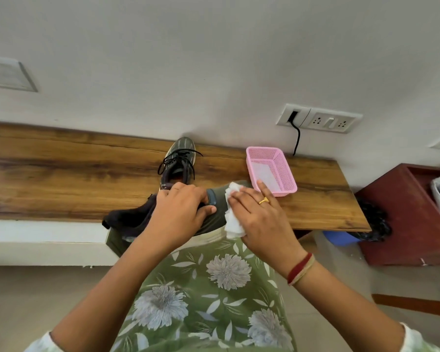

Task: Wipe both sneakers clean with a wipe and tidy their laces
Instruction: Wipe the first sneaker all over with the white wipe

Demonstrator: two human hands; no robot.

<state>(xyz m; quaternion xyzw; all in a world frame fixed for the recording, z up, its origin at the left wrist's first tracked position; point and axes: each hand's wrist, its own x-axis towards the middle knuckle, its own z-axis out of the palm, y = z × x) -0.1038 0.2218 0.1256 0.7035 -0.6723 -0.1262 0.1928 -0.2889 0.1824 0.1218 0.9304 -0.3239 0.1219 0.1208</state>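
The near sneaker (214,223) lies on its side across the front edge of the tabletop (61,179), toe to the right and dark heel end hanging past the edge on the left. The left hand (178,212) grips it around the middle, fingers curled over the top and thumb pressed along the upper. The right hand (262,217) lies over the toe end with fingers fairly straight and close together, pressing a crumpled white wipe (233,219) against the sneaker. Its thumb is hidden, so I cannot tell whether it also pinches the wipe.

The far sneaker (181,158) stands upright just behind the left hand, toe toward the wall, with its black laces (178,161) loose and splayed. A pink basket (282,174) sits on the tabletop just beyond the right hand's fingertips. A black cable (297,141) runs down from a wall socket (320,119) behind it.
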